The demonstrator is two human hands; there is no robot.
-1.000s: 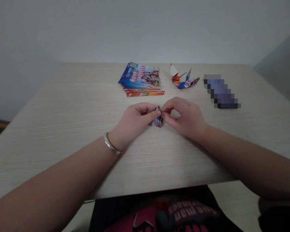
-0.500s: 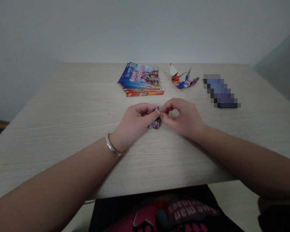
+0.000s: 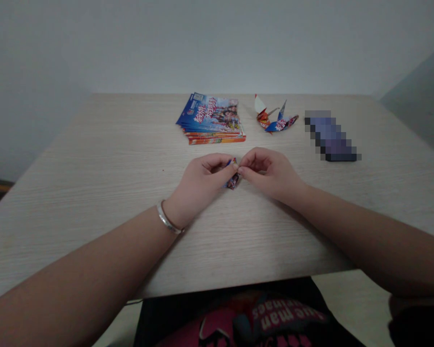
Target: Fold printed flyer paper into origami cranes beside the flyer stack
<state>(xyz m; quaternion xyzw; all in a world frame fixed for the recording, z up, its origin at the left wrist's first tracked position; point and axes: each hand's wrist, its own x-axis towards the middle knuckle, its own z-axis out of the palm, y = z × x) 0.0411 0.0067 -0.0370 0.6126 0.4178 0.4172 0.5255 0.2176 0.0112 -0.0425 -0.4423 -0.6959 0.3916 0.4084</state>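
A small folded piece of printed paper (image 3: 233,182), blue with dark and red patches, is pinched between my hands above the middle of the table. My left hand (image 3: 206,178) grips it from the left, thumb laid across the top. From the other side, my right hand (image 3: 271,171) closes thumb and forefinger at the paper's upper right edge, its fingertips touching my left thumb. Much of the paper is hidden behind the fingers.
Behind my hands lies a fanned stack of printed leaflets (image 3: 213,115). Two folded paper cranes, an orange one (image 3: 262,117) and a blue one (image 3: 280,125), stand right of it. A blurred-out dark flat object (image 3: 331,137) lies farther right on the pale wooden table (image 3: 112,159).
My right thumb and forefinger have drawn closer together and shifted slightly left against my left thumb. Less of the paper shows now, and it has turned a little.
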